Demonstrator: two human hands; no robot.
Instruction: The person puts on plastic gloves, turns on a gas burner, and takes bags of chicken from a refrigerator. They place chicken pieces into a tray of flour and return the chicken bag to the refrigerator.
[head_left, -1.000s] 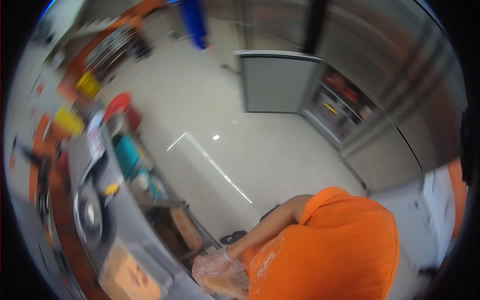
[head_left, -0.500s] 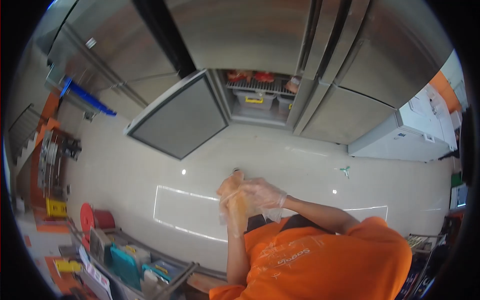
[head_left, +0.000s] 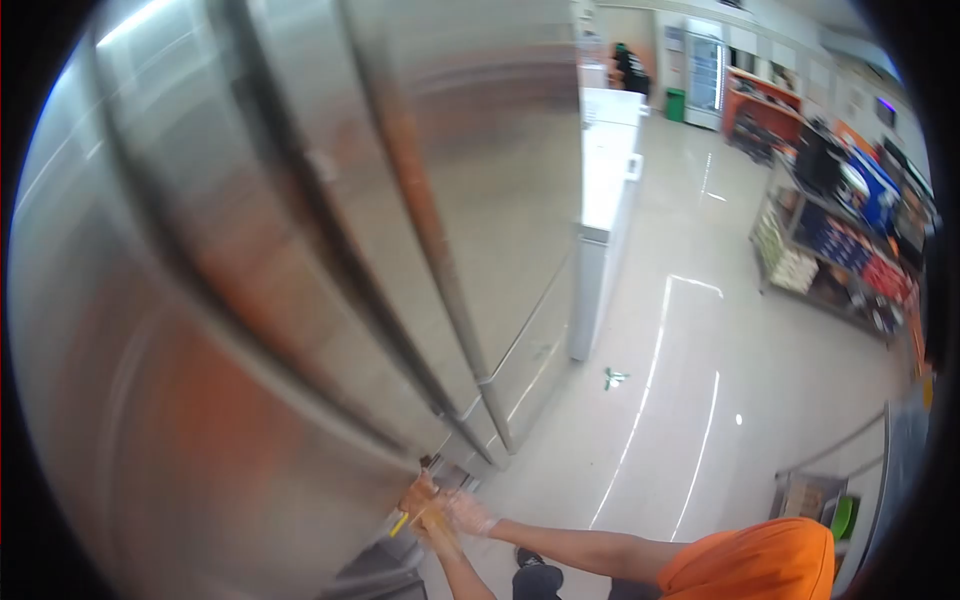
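My left hand (head_left: 424,508) and my right hand (head_left: 465,512) are close together at the bottom centre, both in clear plastic gloves. They are beside the lower edge of the tall steel refrigerator (head_left: 250,330), near its open lower compartment. Whatever the fingers hold is too small and blurred to make out. A yellow strip (head_left: 399,524) shows just left of my left hand. The grey lower door (head_left: 375,572) hangs open below the hands.
A white chest freezer (head_left: 608,165) stands past the refrigerator. On the floor lies a green and white object (head_left: 614,379). To the right are a stocked shelf rack (head_left: 790,205) and a steel table (head_left: 905,440). A person (head_left: 630,68) is far back.
The view has swung right and come close to the refrigerator. My gloved hands, earlier together in front of my body over the floor, are now at the refrigerator's lower compartment.
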